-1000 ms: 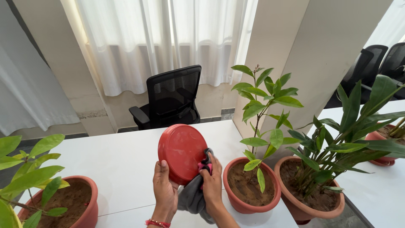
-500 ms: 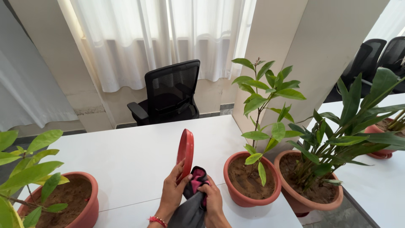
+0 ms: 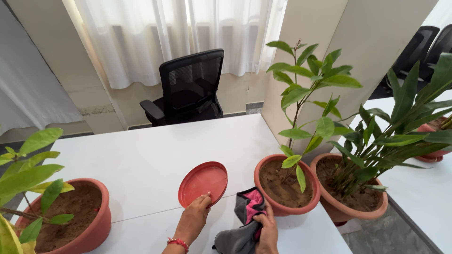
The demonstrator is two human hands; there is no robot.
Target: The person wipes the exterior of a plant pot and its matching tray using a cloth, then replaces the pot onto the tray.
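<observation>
1. While the red plant saucer [image 3: 203, 183] sits tilted on the white table [image 3: 141, 160], the left hand [image 3: 193, 220] pinches its near rim with fingers closed on the edge.
2. Gripped in the right hand [image 3: 267, 233], fingers closed round it, is a grey and pink cloth [image 3: 245, 221], bunched just right of the saucer and not touching it.
3. Just beyond that cloth stands a terracotta-coloured pot [image 3: 287, 184] of soil with a thin leafy plant; a second pot [image 3: 351, 195] touches its right side.
4. Near the left edge sits a third pot [image 3: 77, 218].
5. Beyond the table stands a black office chair [image 3: 188, 89].
</observation>
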